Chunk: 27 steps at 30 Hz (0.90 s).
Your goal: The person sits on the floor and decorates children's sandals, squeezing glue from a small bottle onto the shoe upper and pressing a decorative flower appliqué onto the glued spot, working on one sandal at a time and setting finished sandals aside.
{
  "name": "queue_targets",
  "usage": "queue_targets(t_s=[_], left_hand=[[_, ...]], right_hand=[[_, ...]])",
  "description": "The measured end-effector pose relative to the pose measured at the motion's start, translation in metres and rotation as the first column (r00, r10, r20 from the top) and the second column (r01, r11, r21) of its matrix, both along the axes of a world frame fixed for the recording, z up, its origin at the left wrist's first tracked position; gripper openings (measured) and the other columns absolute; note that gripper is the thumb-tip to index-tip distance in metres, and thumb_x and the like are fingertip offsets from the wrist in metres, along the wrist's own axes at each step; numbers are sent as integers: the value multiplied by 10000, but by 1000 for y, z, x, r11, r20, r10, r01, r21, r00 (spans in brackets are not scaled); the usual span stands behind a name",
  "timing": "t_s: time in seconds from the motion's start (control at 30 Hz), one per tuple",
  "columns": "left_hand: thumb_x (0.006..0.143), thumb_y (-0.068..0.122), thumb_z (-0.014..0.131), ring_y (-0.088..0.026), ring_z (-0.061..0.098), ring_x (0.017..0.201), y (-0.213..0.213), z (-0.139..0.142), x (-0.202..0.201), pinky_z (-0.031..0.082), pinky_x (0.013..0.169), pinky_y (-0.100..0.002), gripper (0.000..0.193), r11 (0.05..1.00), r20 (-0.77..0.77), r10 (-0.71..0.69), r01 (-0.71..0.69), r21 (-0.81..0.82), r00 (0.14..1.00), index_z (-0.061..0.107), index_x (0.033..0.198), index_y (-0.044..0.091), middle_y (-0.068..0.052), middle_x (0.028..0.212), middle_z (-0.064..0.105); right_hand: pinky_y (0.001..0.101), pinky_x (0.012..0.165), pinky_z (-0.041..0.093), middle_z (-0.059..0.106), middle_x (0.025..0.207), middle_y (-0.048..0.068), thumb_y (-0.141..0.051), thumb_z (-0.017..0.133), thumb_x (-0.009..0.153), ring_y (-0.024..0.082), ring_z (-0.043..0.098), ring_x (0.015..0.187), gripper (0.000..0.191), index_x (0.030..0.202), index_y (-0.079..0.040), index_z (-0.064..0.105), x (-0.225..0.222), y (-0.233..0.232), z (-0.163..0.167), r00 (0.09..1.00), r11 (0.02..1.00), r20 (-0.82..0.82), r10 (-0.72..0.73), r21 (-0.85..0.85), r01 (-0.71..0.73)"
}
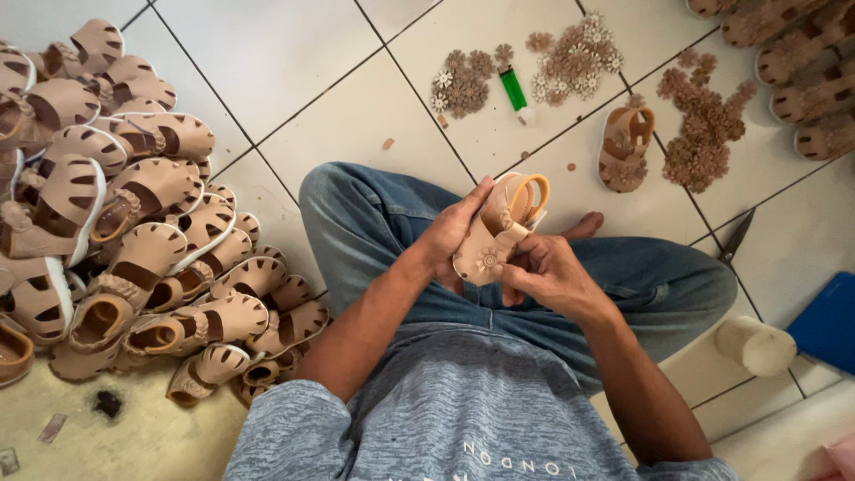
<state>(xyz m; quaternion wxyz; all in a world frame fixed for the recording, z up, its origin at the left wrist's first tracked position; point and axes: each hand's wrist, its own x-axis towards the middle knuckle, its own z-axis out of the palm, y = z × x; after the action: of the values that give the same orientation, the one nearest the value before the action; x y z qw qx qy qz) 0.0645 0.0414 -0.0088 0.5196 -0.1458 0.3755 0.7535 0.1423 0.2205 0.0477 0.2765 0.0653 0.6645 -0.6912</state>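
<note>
We hold a small beige sandal [495,239] over our lap, above the crossed legs in blue jeans [374,223], roughly at the middle of the scene. Our left hand [450,236] wraps the sandal's left side, thumb up along the strap. Our right hand [548,276] closes on its near right edge, fingers curled under the sole and thumb pressing close to the small flower [486,261] on the toe piece. Both hands are closed on the shoe.

We judge the sandal to be light, easy to turn with the fingertips alone. The upper looks like soft, pliable synthetic with cut-out slots, so it would bend if squeezed; the sole seems the stiffer part and the better place to grip. The orange-lined heel strap [534,194] looks thin and floppy, a poor hold. The surface looks matte, not slippery. The flower looks small and delicate, so pressure should stay gentle there.

To the left a large pile of matching sandals [134,232] lies on the tiled floor [267,62]. On the far side sit heaps of loose flower trims [463,82], a green lighter [513,89] and a single sandal [625,147]. To the right lie small scissors [736,239], a pale cylinder [755,346] and a blue board [828,325].
</note>
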Motion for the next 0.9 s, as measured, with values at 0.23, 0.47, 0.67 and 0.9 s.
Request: queue_targets(t_s=[0.23, 0.47, 0.67, 0.9], left_hand=[[1032, 633, 410, -212, 720, 913, 3, 4, 2, 625, 764, -368, 711, 995, 82, 18, -26, 101, 996, 620, 1295, 7, -155, 1105, 716], [1021, 595, 457, -196, 715, 935, 4, -6, 3, 615, 781, -335, 668, 992, -56, 119, -121, -25, 991, 619, 1322, 20, -137, 1127, 717], [1058, 581, 463, -184, 701, 922, 3, -14, 9, 611, 765, -323, 650, 992, -44, 108, -105, 76, 993, 608, 1342, 16, -134, 1130, 702], [1034, 581, 399, -185, 725, 932, 4, -15, 7, 628, 766, -319, 650, 995, -137, 69, -78, -57, 988, 602, 1316, 32, -138, 1115, 713]], right_hand=[[227, 406, 498, 701, 729, 64, -112, 726, 903, 85, 615, 487, 248, 1064, 67, 667, 5, -8, -3, 994, 994, -37, -101, -53, 99], [209, 390, 437, 715, 667, 67, -181, 800, 872, 72, 633, 482, 237, 939, 41, 751, 0, -10, 6, 994, 989, 81, -72, 132, 61], [242, 371, 416, 655, 601, 63, -162, 821, 879, 92, 557, 428, 226, 890, 53, 751, 6, -15, -6, 992, 992, 24, -126, 17, 126], [222, 433, 516, 672, 609, 56, -237, 778, 905, 85, 652, 494, 251, 922, 12, 751, 4, -2, -12, 999, 999, 31, -25, 48, 24]])
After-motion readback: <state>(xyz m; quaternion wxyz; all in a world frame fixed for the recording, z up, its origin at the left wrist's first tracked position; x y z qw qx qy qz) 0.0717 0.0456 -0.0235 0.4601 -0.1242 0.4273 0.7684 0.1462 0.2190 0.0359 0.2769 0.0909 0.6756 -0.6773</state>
